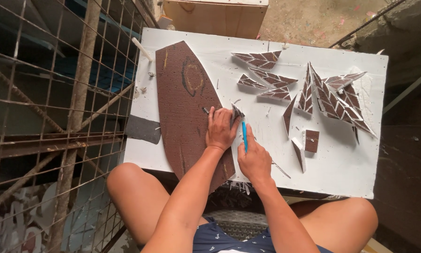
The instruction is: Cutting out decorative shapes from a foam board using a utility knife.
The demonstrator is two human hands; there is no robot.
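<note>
Left hand (221,130) presses flat, fingers spread, on a small triangular offcut (236,112) at the brown board's (184,103) right edge. Right hand (254,161) (fingers closed) grips a blue knife (244,135), pointing up toward the offcut.

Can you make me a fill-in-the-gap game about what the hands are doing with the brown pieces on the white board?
1. The right hand holds a thin tool coloured ____.
2. The left hand presses down on the big ____ sheet.
3. The small cut pieces lie on a board coloured ____.
4. Most of the cut pieces are shaped like ____.

Missing words: blue; brown; white; triangles
</note>
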